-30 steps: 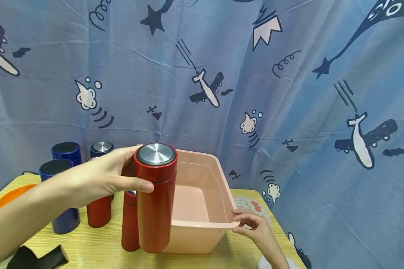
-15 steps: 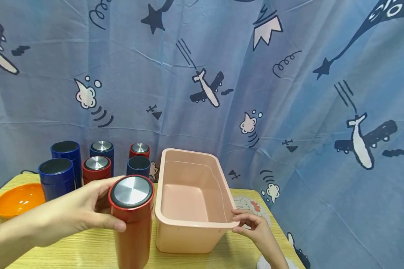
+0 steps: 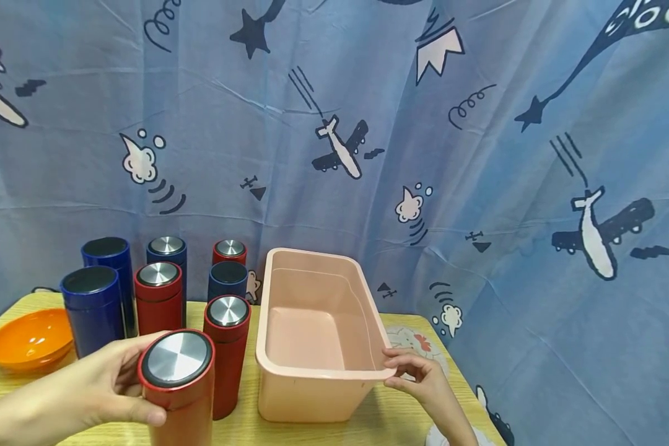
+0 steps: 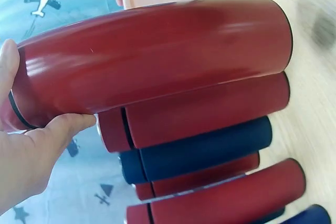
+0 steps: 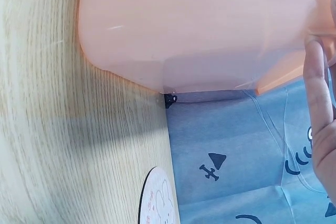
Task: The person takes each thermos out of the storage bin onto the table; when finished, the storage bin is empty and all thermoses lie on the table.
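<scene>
My left hand [image 3: 103, 391] grips a red thermos flask [image 3: 179, 406] near its silver-topped lid, at the front left of the table. The flask stands upright in the head view, its base cut off by the frame edge. In the left wrist view its long red body [image 4: 157, 59] lies across the picture, close beside another red flask [image 4: 210, 108]. My right hand [image 3: 420, 381] pinches the front right corner of the rim of a pink plastic tub [image 3: 306, 396], with nothing in it. In the right wrist view, fingers [image 5: 317, 85] reach up to that rim.
Behind the held flask stand several upright flasks, including a red one [image 3: 227, 365], a blue one [image 3: 91, 316] and a navy one [image 3: 228, 279]. An orange bowl [image 3: 30, 341] sits at the left. Right of the tub lies a round rabbit mat [image 3: 424, 341]. A patterned curtain [image 3: 334, 124] hangs behind.
My left hand has carried the red flask from in front of the tub to the left and down toward me, uncovering the flasks behind. The right hand stays on the rim.
</scene>
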Available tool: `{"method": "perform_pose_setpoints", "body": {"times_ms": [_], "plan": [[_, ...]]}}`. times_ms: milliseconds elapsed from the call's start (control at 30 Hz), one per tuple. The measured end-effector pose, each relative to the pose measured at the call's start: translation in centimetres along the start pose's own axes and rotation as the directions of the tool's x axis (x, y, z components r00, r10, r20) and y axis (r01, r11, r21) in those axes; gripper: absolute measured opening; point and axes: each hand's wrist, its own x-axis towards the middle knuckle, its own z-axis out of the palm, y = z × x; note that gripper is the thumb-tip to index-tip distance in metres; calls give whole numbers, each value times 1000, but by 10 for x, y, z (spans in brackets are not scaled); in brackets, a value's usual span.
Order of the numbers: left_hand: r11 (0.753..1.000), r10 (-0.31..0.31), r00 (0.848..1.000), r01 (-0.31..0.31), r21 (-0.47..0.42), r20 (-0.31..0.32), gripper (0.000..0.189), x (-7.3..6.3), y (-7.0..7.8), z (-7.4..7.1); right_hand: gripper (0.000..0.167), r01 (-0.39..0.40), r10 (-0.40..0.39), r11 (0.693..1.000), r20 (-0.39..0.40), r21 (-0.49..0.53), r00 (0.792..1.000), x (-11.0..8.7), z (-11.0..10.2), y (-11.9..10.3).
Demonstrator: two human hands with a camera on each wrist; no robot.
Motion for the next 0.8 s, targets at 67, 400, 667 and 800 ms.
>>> {"method": "perform_pose_setpoints", "body": {"times_ms": [67,400,667,800], "plan": [[1000,-9,1000,10,29,-7,69,-5,-6,-5,25,-7,7,1000,-6,-3,1000,0,0,0],[994,-14,999,17,111,-32,72,-29,-27,-31,26,-41,41,999,-12,-1,999,0,0,1],[995,2,998,3,96,-55,69,-43,-39,-50,28,-96,95,995,-37,-29,995,0,1,-1],[994,61,995,-53,96,-80,53,-48,-45,-58,29,-104,102,994,-49,-37,994,0,1,-1]]}}
